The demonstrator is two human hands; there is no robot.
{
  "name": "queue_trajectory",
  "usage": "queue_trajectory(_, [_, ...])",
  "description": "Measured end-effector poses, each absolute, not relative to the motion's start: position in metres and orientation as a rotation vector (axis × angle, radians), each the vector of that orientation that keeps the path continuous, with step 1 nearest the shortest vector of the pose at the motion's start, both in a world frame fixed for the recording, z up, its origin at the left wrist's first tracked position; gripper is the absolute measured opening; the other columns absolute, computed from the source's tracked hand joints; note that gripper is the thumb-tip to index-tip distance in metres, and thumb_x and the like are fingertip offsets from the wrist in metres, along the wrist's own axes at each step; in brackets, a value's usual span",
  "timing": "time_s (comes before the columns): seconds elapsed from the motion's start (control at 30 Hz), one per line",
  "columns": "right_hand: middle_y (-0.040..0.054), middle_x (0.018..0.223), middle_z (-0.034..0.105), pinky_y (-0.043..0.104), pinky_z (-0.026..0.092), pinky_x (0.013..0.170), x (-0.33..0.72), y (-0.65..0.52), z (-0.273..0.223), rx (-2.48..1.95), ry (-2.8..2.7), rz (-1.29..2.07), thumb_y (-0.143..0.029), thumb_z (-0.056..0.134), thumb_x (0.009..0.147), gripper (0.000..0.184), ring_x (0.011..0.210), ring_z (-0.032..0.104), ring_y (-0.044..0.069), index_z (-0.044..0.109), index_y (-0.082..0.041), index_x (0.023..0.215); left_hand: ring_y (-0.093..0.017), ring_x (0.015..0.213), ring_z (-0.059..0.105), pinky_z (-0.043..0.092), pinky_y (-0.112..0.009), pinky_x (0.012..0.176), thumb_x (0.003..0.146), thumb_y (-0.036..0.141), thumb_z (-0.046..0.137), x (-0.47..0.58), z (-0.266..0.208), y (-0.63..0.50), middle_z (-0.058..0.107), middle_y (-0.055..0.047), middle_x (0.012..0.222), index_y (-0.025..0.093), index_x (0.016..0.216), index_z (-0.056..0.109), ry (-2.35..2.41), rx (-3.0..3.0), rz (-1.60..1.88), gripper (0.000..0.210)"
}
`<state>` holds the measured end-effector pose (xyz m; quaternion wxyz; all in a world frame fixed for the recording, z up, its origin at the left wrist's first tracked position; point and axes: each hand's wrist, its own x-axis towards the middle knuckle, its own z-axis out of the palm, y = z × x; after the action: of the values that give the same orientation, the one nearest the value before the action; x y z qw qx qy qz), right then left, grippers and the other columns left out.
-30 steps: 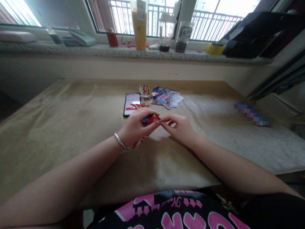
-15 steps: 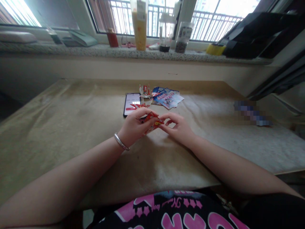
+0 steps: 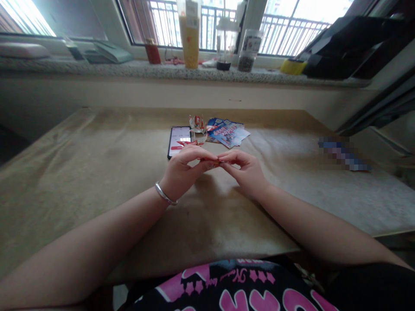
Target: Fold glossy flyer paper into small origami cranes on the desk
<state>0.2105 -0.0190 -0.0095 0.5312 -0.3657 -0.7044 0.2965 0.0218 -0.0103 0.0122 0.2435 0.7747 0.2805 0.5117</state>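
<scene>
Above the middle of the table, my left hand (image 3: 184,168) and my right hand (image 3: 248,170) meet at the fingertips. Between them is a small red printed piece of folded paper or wrapper (image 3: 213,164), mostly covered by fingers; its exact kind is unclear. My left thumb and fingers pinch most of it, while the right thumb and fingertips pinch its right end. Just beyond the left hand lie a phone (image 3: 174,140) with a lit screen showing digits and a pointed red paper piece (image 3: 184,142).
Crumpled or folded red-and-white paper (image 3: 197,124) sits behind the hands, beside fanned blue printed leaflets (image 3: 228,133). A blurred-out blue item (image 3: 343,154) lies far right. On the windowsill (image 3: 123,69) stand a tall yellow-filled container (image 3: 189,41), a red jar (image 3: 152,52) and clear cups.
The red piece has tilted flatter, so less of its printed face shows. My right fingers have closed in against the left fingertips.
</scene>
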Motion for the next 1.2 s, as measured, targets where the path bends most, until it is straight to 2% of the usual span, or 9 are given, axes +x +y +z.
queue_trajectory(0.13, [0.0025, 0.096, 0.073, 0.036, 0.054, 0.083, 0.215, -0.021, -0.003, -0.878, -1.729, 0.497, -0.026, 0.065, 0.083, 0.006, 0.095, 0.065, 0.018, 0.069, -0.026, 0.087, -0.018, 0.095, 0.064, 0.047, -0.041, 0.098, 0.084, 0.024, 0.066, 0.021, 0.008, -0.009, 0.071, -0.004, 0.091, 0.022, 0.089, 0.07, 0.801, 2.094, 1.447, 0.006])
queue_trajectory(0.27, [0.0021, 0.095, 0.072, 0.039, 0.053, 0.085, 0.218, -0.021, 0.001, -0.905, -1.774, 0.397, -0.024, 0.065, 0.082, 0.007, 0.096, 0.064, 0.019, 0.068, -0.027, 0.088, -0.018, 0.1, 0.064, 0.047, -0.041, 0.1, 0.084, 0.026, 0.066, 0.02, 0.005, -0.006, 0.071, -0.005, 0.095, 0.021, 0.088, 0.069, 0.808, 2.019, 1.449, 0.008])
queue_trajectory(0.57, [0.0018, 0.089, 0.072, 0.04, 0.049, 0.091, 0.221, -0.018, 0.0, -0.847, -1.772, 0.309, -0.021, 0.065, 0.082, 0.004, 0.094, 0.063, 0.019, 0.066, -0.025, 0.084, -0.018, 0.092, 0.065, 0.052, -0.037, 0.09, 0.083, 0.026, 0.067, 0.021, 0.002, -0.003, 0.071, -0.005, 0.09, 0.019, 0.084, 0.069, 0.741, 1.94, 1.469, 0.007])
queue_trajectory(0.8, [0.0014, 0.083, 0.071, 0.04, 0.05, 0.088, 0.221, -0.018, 0.0, -0.842, -1.778, 0.23, -0.018, 0.065, 0.082, 0.007, 0.092, 0.062, 0.019, 0.066, -0.025, 0.08, -0.016, 0.084, 0.063, 0.051, -0.034, 0.08, 0.084, 0.021, 0.065, 0.02, 0.003, -0.005, 0.07, -0.005, 0.088, 0.019, 0.089, 0.068, 0.838, 2.184, 1.486, 0.005])
queue_trajectory(1.03, [0.0012, 0.082, 0.073, 0.041, 0.05, 0.087, 0.22, -0.021, 0.005, -0.827, -1.845, 0.151, -0.018, 0.065, 0.082, 0.007, 0.092, 0.063, 0.02, 0.066, -0.025, 0.08, -0.016, 0.078, 0.062, 0.049, -0.036, 0.081, 0.082, 0.024, 0.067, 0.021, 0.01, -0.007, 0.069, -0.003, 0.08, 0.02, 0.083, 0.066, 0.79, 2.472, 1.521, 0.005])
queue_trajectory(1.2, [0.002, 0.083, 0.071, 0.04, 0.051, 0.087, 0.218, -0.021, 0.004, -0.808, -1.836, 0.178, -0.018, 0.065, 0.08, 0.006, 0.093, 0.062, 0.02, 0.065, -0.024, 0.082, -0.015, 0.076, 0.061, 0.049, -0.034, 0.079, 0.085, 0.021, 0.063, 0.022, 0.01, -0.008, 0.067, -0.001, 0.078, 0.019, 0.08, 0.063, 0.833, 2.436, 1.527, 0.005])
